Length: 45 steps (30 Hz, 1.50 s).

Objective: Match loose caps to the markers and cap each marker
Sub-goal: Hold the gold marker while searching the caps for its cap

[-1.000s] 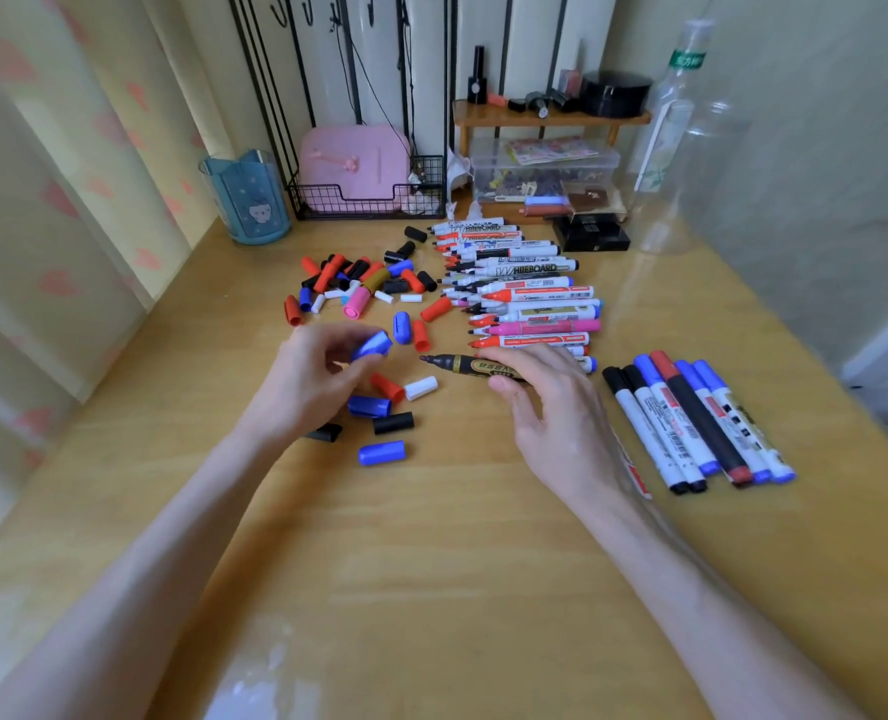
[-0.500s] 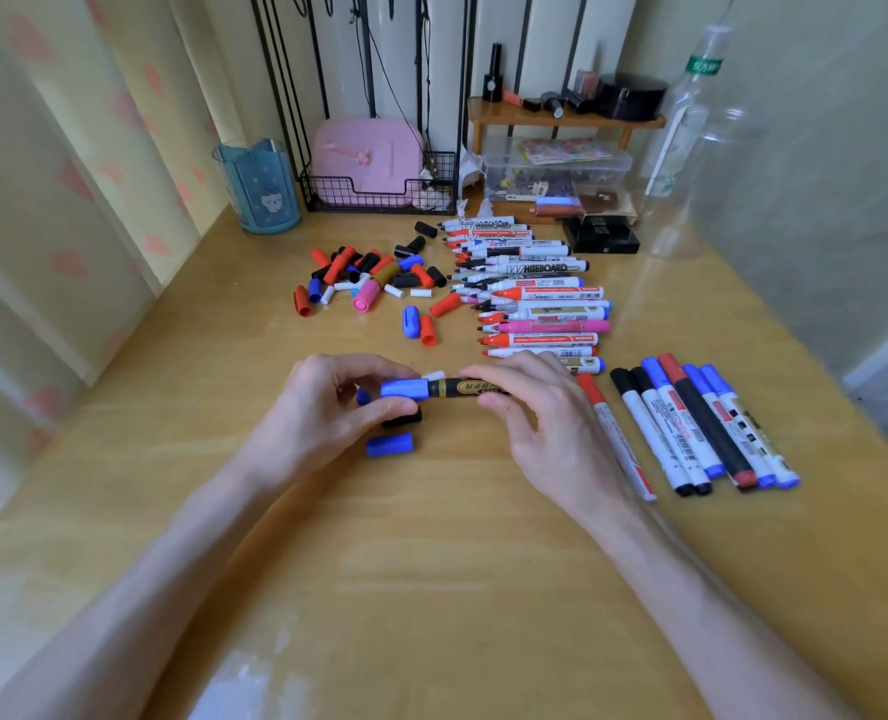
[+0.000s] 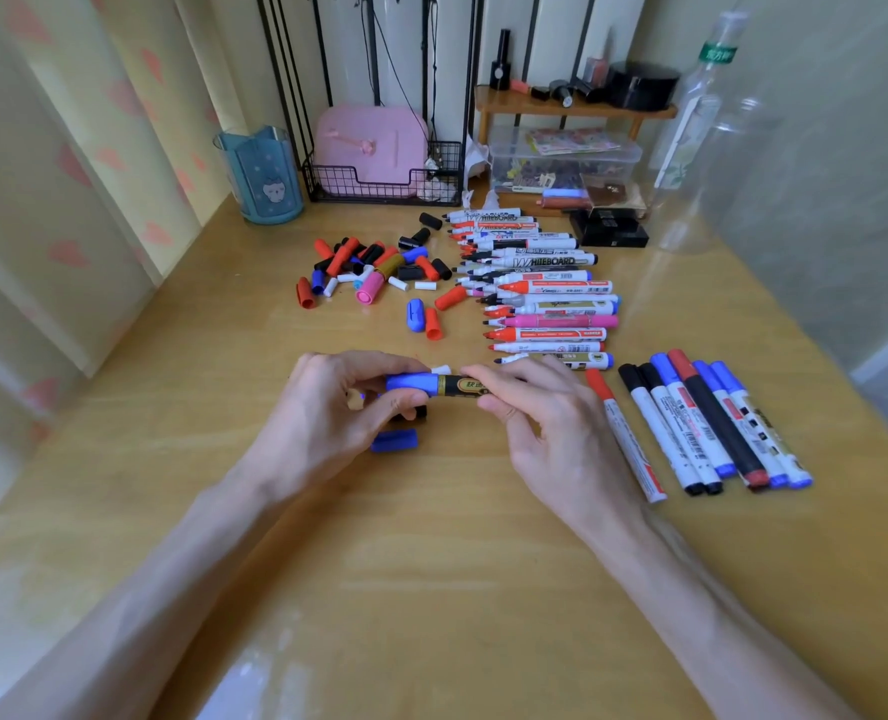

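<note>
Above the table [image 3: 431, 589], left hand [image 3: 322, 423] pinches the blue cap [image 3: 410, 383] and right hand [image 3: 540, 433] grips the black marker [image 3: 462, 386], lying left-right, capped end pointing left.

On my feed the table [image 3: 431, 563] reads as pale wood grain under a glossy coat, with white glare at 6 o'clock. At the centre the blue cap [image 3: 410, 381] looks like smooth, faintly shiny plastic on a black marker [image 3: 462, 386] with a glinting gold label. At 12 o'clock I see a basket [image 3: 379, 187] of thin matt black wire, a brown wooden shelf [image 3: 561, 103] and a clear plastic box [image 3: 561, 158]; the cup [image 3: 265, 174] at 11 o'clock is translucent teal plastic, the bottle [image 3: 691, 122] at 2 o'clock clear plastic, the curtain [image 3: 41, 200] at 9 o'clock soft matt cloth.
</note>
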{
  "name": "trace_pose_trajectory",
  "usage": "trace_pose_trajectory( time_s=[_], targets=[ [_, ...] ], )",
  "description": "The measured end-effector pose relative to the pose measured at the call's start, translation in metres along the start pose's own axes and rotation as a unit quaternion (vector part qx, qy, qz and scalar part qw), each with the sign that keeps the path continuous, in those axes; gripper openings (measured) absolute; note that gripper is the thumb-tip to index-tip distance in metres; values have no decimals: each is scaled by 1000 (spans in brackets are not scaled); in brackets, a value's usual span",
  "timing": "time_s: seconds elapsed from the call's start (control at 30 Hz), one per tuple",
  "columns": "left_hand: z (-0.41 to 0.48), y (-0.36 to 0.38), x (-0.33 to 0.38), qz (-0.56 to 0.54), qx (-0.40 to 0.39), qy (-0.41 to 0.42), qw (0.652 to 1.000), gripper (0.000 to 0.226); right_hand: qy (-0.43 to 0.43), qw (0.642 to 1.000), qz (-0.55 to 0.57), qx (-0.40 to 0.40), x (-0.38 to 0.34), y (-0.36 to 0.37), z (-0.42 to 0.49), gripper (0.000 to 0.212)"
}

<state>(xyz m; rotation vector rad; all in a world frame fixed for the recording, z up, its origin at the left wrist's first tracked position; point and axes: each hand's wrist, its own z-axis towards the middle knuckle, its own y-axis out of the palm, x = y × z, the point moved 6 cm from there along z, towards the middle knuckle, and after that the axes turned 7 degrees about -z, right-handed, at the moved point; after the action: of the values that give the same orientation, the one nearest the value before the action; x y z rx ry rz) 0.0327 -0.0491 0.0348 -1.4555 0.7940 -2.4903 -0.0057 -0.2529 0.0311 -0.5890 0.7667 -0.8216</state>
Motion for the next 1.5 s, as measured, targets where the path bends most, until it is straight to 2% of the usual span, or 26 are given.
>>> trace_pose_trajectory(
  time_s=[0.1, 0.2, 0.33, 0.47, 0.67, 0.87, 0.97, 1.13, 1.23, 1.33, 1.5],
  targets=[
    [1, 0, 0, -5, -5, -10, 1000, 15, 0, 1000, 15, -19, 0, 1, -1, 42],
    [5, -3, -8, 46, -16, -25, 998, 11, -5, 999, 14, -48, 2, 6, 2, 33],
    [5, -32, -25, 147, 48, -52, 987, 16, 9, 999, -42, -10, 9, 2, 3, 30],
    [3, -41, -38, 196, 81, -67, 975, 18, 34, 998, -44, -9, 19, 0, 2, 29],
    [4, -27, -42, 195, 40, -52, 979, 20, 43, 998, -36, -24, 19, 3, 2, 29],
    [30, -25, -42, 181, 56, -63, 980, 19, 65, 997, -37, -15, 26, 3, 4, 32],
    [59, -12, -49, 188, 45, -97, 976, 24, 76, 996, -42, -12, 31, 3, 5, 33],
    [105, 11, -62, 234, 38, -166, 957, 45, 83, 995, -56, -6, 38, 0, 6, 34],
    [113, 17, -76, 256, 30, -194, 947, 42, 79, 995, -58, 0, 39, -1, 6, 33],
    [112, 17, -82, 231, 24, -202, 951, 38, 76, 995, -61, 4, 38, -1, 7, 32],
    [95, 7, -63, 184, 34, -157, 970, 26, 73, 995, -66, 6, 36, -2, 6, 32]
  ],
)
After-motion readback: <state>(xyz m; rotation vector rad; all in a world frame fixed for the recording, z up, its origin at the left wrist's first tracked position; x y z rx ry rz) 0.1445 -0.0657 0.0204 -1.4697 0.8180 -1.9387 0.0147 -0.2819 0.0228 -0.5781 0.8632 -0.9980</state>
